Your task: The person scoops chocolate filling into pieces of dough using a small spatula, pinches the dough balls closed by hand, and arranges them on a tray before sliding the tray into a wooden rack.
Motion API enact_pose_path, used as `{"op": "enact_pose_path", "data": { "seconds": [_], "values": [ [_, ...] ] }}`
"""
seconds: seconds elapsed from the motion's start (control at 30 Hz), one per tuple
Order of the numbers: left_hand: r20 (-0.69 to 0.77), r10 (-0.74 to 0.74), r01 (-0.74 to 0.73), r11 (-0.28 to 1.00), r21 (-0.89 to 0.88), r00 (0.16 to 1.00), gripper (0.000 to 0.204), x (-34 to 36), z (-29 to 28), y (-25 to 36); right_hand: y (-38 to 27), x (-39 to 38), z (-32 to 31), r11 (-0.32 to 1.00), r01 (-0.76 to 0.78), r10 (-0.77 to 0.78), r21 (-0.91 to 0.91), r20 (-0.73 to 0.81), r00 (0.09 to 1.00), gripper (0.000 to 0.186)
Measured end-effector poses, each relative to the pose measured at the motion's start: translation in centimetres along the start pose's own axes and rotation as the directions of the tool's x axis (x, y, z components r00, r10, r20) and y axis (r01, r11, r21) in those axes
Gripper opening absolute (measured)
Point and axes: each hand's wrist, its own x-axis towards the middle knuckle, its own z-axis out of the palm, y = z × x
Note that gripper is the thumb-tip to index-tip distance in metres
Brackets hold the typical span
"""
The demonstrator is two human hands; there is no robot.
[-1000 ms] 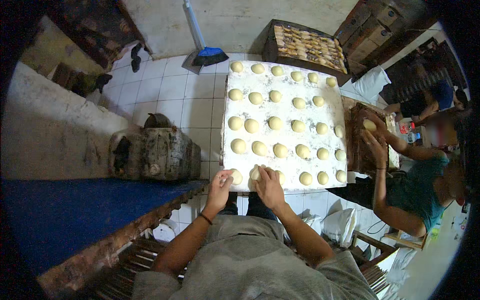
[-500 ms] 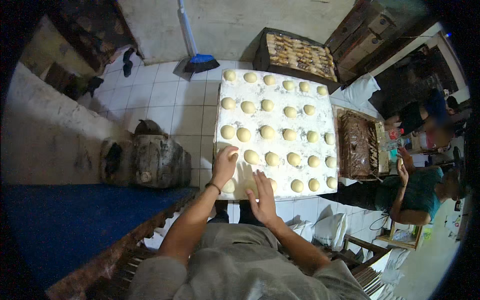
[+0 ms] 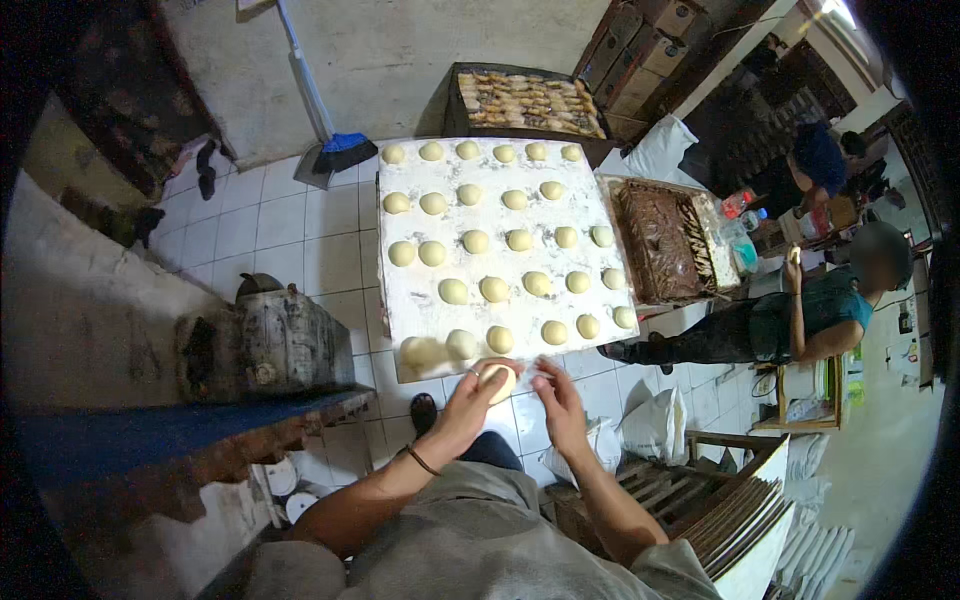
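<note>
Just off the near edge of a floured white board [image 3: 427, 320] with rows of pale dough balls [image 3: 537, 282], my left hand [image 3: 466, 410] grips a pale round piece of dough [image 3: 500, 386] between thumb and fingers. My right hand [image 3: 559, 403] is beside it to the right, its fingers apart and partly curled, holding nothing that I can see.
A broom [image 3: 345, 148] leans by the back wall, near a tray of baked pastries [image 3: 530, 105]. A messy brown tray [image 3: 650, 240] adjoins the board. At right a co-worker in teal [image 3: 830, 310] holds something small. Sacks [image 3: 650, 425] and a dirty metal container [image 3: 300, 330] stand nearby.
My left hand has taken a dough ball off the board and moved back to the near edge. My right hand has pulled back from the board's dough. The co-worker has moved back.
</note>
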Motion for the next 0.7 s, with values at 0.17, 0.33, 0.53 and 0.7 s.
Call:
{"op": "enact_pose_path", "data": {
  "seconds": [0.17,0.33,0.53,0.7],
  "values": [
    [0.115,0.074,-0.083,0.994,0.077,0.991,0.046,-2.9,3.3,-5.0,2.0,-5.6,-0.5,0.95,-0.135,0.123,0.283,0.06,0.991,0.024],
    [0.013,0.121,-0.118,0.938,0.326,0.993,0.029,-6.9,7.1,-7.8,3.9,-12.7,-5.2,0.953,-0.102,0.108,0.285,-0.003,0.994,0.014],
    [0.231,0.018,-0.098,0.936,0.339,0.973,0.036,-12.7,16.0,-9.8,5.4,-22.9,-12.7,0.995,-0.067,0.07,0.068,-0.044,0.997,0.024],
    [0.163,0.032,-0.098,0.902,0.419,0.986,0.032,-16.1,22.7,-12.9,5.4,-29.3,-16.0,0.868,-0.071,0.178,0.491,-0.175,0.969,0.02]
  ]
}}
